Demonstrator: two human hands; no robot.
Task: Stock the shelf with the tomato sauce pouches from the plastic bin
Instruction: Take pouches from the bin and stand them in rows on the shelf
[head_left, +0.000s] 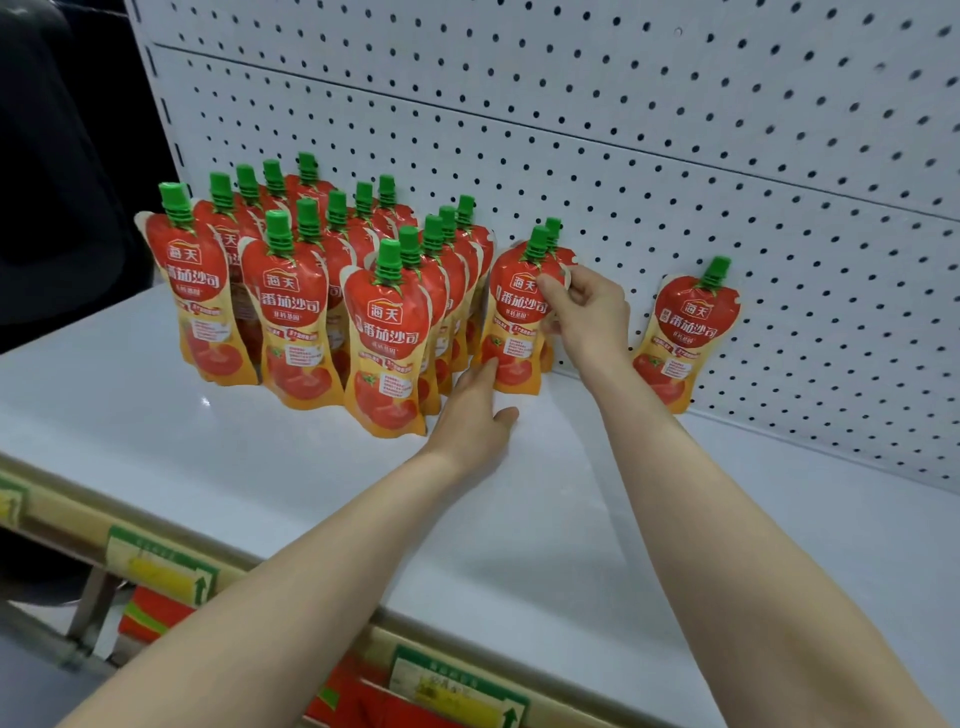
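Several red and yellow tomato sauce pouches with green caps (291, 306) stand in rows at the back left of the white shelf (545, 519). One more pouch (514, 322) stands upright just right of the rows, with a second pouch close behind it. My right hand (582, 312) pinches that front pouch at its upper right edge. My left hand (478, 415) rests on the shelf with its fingertips touching the pouch's lower left. A single pouch (685, 338) leans against the back panel further right. The plastic bin is out of view.
A white pegboard back panel (675, 130) rises behind the shelf. The shelf's front rail carries green and yellow price tags (166, 566). Red packages (150, 613) lie on the lower shelf. A dark area lies beyond the shelf's left end.
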